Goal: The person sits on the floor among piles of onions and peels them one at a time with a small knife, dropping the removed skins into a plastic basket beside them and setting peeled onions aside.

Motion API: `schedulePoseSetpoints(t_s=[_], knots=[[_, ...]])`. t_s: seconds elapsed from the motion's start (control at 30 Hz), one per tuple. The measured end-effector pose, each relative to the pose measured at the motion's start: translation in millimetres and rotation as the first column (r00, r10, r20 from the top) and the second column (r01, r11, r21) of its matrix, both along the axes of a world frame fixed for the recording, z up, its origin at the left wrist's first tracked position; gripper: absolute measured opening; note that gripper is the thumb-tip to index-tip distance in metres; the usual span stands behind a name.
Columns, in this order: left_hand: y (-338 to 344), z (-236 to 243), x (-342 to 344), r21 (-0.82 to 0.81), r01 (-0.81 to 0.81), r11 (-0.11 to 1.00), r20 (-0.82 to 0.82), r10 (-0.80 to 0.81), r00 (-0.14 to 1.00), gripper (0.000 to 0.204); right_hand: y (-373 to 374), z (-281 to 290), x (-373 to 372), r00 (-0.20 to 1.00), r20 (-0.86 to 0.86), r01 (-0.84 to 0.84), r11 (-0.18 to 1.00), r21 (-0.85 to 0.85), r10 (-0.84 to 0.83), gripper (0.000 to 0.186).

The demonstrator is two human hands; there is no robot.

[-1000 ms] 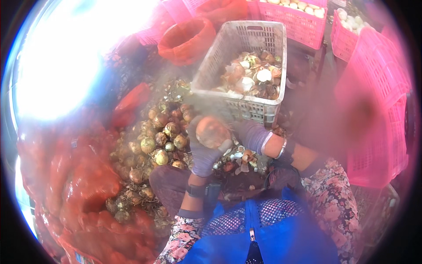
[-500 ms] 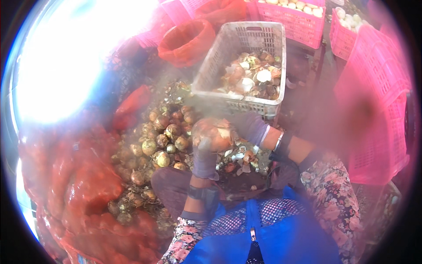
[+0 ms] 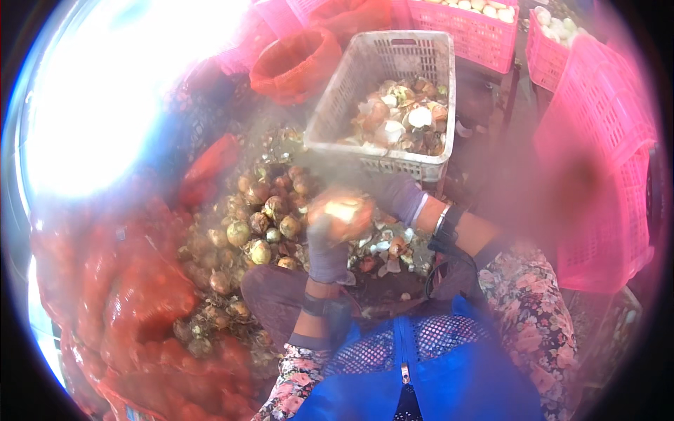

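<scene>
My left hand (image 3: 328, 254), in a greyish-purple glove, is closed around a large brown onion (image 3: 345, 212). A pale, bright patch shows on the onion's upper side. My right hand (image 3: 402, 198), gloved the same way, is close to the onion's right side; haze blurs its fingers, so I cannot make out what they hold. Left of the onion lies a pile of unpeeled onions (image 3: 274, 208). Below my hands are scattered onion skins and scraps (image 3: 394, 247).
Beyond my hands stands a whitish plastic crate (image 3: 451, 105) with onion skins inside. Red mesh sacks (image 3: 133, 302) fill the left. A red open-topped sack (image 3: 309, 77) stands behind. Pink crates (image 3: 467, 48) of peeled onions are at the back; an upturned pink crate (image 3: 611, 168) is at right.
The onion has turned slightly in my left hand, and a larger pale patch now shows on top. Both hands stay in nearly the same place.
</scene>
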State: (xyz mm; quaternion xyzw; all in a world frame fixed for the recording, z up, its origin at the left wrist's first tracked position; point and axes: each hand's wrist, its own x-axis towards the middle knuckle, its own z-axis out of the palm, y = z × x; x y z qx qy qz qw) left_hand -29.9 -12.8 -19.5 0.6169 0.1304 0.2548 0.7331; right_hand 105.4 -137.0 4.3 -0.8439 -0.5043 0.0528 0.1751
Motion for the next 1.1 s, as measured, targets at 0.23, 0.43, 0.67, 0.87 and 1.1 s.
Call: schedulePoseSetpoints(t_s=[0.23, 0.43, 0.67, 0.87, 1.1], knots=[[8, -5, -4, -0.458, 0.155, 0.875, 0.127, -0.108, 0.986, 0.068, 13, 1, 8, 0.986, -0.165, -0.029, 0.981, -0.194, -0.004, 0.04], [39, -35, -20, -0.047, 0.188, 0.981, -0.06, -0.191, 0.98, 0.081, -4, -14, 4, 0.884, -0.146, -0.336, 0.82, 0.463, 0.445, 0.047], [24, 7, -9, -0.39, 0.476, 0.788, 0.237, -0.414, 0.879, 0.07, -24, 8, -2, 0.613, -0.709, 0.052, 0.877, 0.477, 0.349, 0.052], [21, -18, -2, -0.046, 0.393, 0.918, 0.205, -0.376, 0.903, 0.07, -23, 11, -13, 0.835, -0.467, -0.009, 0.856, 0.518, 0.291, 0.042], [5, 3, 2, 0.337, 0.204, 0.919, -0.107, -0.178, 0.978, 0.051, -22, 14, -2, 0.857, -0.489, 0.188, 0.786, 0.589, 0.162, 0.029]])
